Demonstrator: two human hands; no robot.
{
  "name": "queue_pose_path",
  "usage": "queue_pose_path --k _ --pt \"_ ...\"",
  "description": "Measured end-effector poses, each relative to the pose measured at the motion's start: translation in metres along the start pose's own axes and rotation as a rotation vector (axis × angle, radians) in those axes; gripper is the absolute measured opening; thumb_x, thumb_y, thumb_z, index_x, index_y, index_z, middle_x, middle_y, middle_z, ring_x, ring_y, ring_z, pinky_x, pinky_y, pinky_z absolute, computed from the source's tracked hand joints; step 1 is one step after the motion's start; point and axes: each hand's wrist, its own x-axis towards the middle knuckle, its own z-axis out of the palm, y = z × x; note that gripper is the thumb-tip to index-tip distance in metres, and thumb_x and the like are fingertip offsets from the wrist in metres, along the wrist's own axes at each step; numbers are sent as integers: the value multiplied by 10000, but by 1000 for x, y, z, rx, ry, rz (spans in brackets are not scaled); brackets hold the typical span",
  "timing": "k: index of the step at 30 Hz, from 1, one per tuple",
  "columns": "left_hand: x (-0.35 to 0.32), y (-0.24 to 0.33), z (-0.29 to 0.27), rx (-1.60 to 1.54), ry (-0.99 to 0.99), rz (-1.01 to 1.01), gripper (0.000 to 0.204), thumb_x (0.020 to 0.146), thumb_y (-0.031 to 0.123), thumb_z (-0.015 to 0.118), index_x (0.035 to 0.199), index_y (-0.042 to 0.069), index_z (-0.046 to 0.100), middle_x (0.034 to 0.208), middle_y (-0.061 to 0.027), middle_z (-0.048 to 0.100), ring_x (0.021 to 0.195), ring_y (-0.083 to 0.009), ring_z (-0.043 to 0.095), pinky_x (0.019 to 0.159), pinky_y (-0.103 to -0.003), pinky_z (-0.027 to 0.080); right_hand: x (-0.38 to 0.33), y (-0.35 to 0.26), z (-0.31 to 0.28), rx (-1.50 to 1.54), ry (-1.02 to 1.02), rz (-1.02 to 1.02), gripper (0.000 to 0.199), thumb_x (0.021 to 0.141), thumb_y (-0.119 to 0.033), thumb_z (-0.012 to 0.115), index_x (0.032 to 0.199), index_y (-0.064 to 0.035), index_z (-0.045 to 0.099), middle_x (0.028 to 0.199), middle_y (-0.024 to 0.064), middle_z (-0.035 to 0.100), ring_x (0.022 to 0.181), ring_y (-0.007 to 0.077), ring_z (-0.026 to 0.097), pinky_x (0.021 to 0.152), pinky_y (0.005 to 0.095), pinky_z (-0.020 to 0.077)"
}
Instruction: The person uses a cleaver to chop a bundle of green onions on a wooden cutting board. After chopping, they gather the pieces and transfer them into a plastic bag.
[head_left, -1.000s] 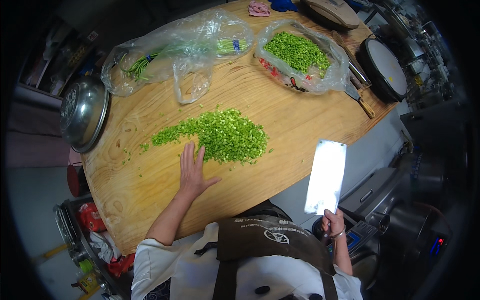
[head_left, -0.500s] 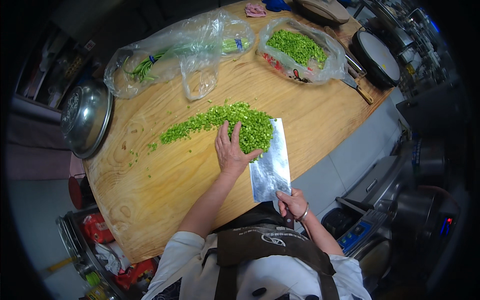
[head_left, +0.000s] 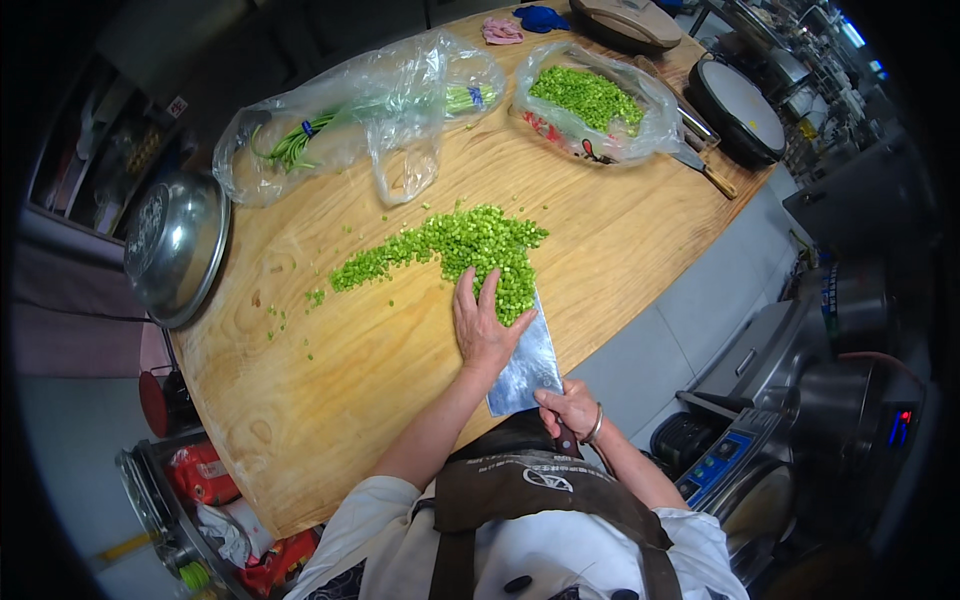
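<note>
A heap of chopped green stems (head_left: pixel 470 235) trails leftward across the wooden table (head_left: pixel 330 420). My left hand (head_left: pixel 486 335) rests against the near side of the heap, fingers spread and thumb reaching toward the blade. In my right hand (head_left: pixel 570 408) is the dark handle of a broad cleaver (head_left: pixel 522 372), its blade lying flat at the table's near edge. Some of the chopped pieces cover the blade's far end, so that part is hidden.
Beyond the heap lie a clear plastic bag (head_left: pixel 345 110) with bundled green stalks and another bag (head_left: pixel 560 140) of chopped greens. A metal lid (head_left: pixel 178 245) stands at the left edge. A wood-handled knife (head_left: pixel 715 178) and round pans (head_left: pixel 738 110) sit at the far right.
My left hand has moved right and nearer to me, along the heap. The cleaver has shifted slightly left, and more of its far end is covered by chopped pieces.
</note>
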Motion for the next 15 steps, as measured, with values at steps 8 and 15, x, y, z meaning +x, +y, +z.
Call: queue_pose_path --k 8,15 --pt "-6 16 -15 0 2 52 705 634 319 753 1216 73 439 1287 -222 328 1184 -398 319 994 -474 276 -10 7 -6 -4 -69 -34 193 860 -166 560 736 -27 507 507 47 505 372 123 469 357 254 393" --pt "19 35 -4 5 28 126 726 624 304 762 1227 79 425 1291 -221 325 1180 -402 324 985 -493 284 -9 -14 -21 10 -63 -103 198 869 -155 551 720 -30 511 508 44 503 369 119 468 355 248 390"
